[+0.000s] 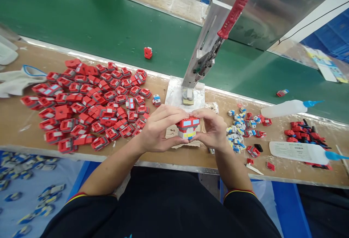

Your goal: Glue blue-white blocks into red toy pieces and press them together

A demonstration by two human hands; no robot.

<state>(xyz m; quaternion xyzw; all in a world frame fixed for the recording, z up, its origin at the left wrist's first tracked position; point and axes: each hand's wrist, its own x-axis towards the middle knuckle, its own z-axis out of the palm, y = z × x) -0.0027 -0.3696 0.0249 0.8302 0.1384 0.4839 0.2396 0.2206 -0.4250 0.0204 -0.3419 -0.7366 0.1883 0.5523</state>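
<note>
Both hands meet over the front of the wooden bench (pixel 16 121). Between them is a small toy block (pixel 188 127), red on top with light blue windows, white, blue and yellow below. My left hand (pixel 159 129) curls round its left side, thumb under and fingers over the top. My right hand (pixel 214 129) pinches its right side the same way. A large heap of red toy shells (pixel 89 103) lies left of my left hand. A smaller scatter of white, blue and red parts (pixel 242 129) lies right of my right hand.
A hand press (pixel 203 54) with a red lever stands on a metal base just beyond my hands. Two white glue bottles (pixel 286 108) (pixel 302 151) with blue tips lie at right. The green conveyor belt (pixel 109 23) behind carries two stray red pieces. Bins of parts sit below left.
</note>
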